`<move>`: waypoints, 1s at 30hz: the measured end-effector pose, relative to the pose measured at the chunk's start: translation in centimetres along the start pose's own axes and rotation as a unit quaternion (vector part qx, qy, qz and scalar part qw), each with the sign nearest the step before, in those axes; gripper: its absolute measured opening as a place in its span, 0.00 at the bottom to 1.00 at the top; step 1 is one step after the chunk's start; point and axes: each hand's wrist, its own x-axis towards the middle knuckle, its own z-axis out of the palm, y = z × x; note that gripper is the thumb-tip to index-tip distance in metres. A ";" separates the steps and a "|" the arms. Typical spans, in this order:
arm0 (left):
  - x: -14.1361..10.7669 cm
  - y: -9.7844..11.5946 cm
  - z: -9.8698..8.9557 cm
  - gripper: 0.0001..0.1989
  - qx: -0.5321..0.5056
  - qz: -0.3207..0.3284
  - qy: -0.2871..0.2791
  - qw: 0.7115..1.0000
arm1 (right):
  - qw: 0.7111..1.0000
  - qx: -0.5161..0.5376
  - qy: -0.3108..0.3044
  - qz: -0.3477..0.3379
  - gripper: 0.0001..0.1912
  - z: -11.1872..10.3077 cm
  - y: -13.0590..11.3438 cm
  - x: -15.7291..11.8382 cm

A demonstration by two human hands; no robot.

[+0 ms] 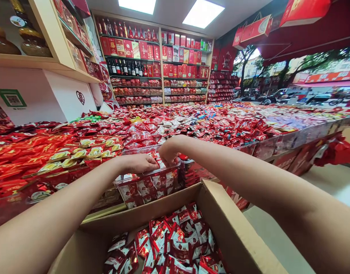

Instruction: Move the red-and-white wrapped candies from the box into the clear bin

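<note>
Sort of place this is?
Likely a sweets and gift shop: clear bins heaped with small wrapped packets, wall shelves of bottles and red boxes, and a posted QR code.

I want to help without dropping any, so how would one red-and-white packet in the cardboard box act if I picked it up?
The red-and-white packet is probably light, because it looks small beside the cardboard box. It may be slippery, since its wrapper looks shiny. It probably won't roll much, as it looks flattish, not round.
</note>
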 end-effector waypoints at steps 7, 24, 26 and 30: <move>-1.2 -0.7 -1.6 0.12 0.039 -0.046 -0.040 0.997 | 0.996 0.042 0.071 -0.024 0.18 0.2 -0.4 -1.1; -0.9 -0.9 -1.4 0.10 0.132 -0.018 -0.015 0.991 | 0.989 0.085 0.094 -0.077 0.20 1.1 -0.4 1.3; -1.0 -0.8 -1.3 0.10 0.130 -0.019 -0.021 0.991 | 0.989 0.090 0.092 -0.077 0.20 1.2 -0.4 1.4; -1.4 -1.0 -1.5 0.12 0.103 -0.023 -0.040 0.994 | 0.986 0.108 0.096 -0.084 0.21 1.2 -0.3 1.5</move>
